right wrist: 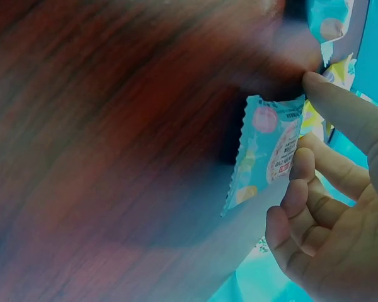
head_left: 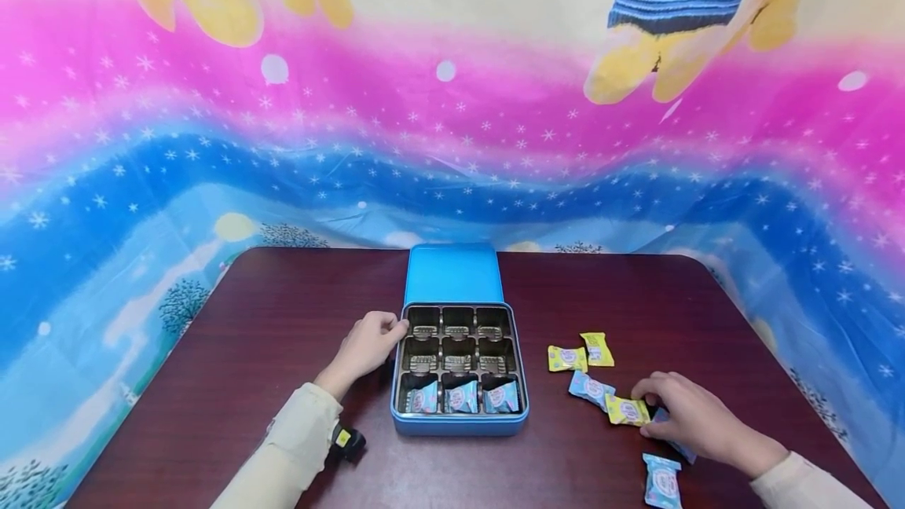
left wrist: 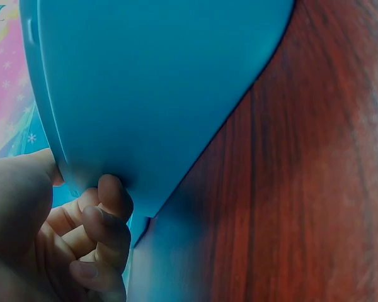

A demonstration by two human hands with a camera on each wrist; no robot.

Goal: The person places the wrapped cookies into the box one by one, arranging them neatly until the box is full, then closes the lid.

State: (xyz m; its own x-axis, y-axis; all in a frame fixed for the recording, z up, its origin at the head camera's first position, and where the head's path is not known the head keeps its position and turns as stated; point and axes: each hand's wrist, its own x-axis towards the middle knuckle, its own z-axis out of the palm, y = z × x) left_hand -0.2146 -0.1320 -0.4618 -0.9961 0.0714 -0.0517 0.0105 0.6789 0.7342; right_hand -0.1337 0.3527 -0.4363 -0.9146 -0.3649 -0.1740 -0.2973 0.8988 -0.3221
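Observation:
A blue tin (head_left: 459, 426) stands open, its black tray divided into compartments; the front row holds three blue-wrapped candies (head_left: 462, 397). At the tin's left rim, my left hand (head_left: 368, 346) grips the edge, thumb on the rim and bent fingers against the blue side (left wrist: 145, 94). My right hand (head_left: 696, 419) has thumb and index finger around the right end of a yellow candy (head_left: 625, 411). A blue candy (right wrist: 264, 148) lies beside my right fingers (right wrist: 302, 167), partly hidden under the hand in the head view.
Two yellow candies (head_left: 597, 349) and a blue one (head_left: 591, 389) lie right of the tin, another blue one (head_left: 662, 481) near the front. The tin's lid (head_left: 452, 273) extends behind it. A small black object (head_left: 348, 443) is by my left sleeve. Printed cloth hangs behind the table.

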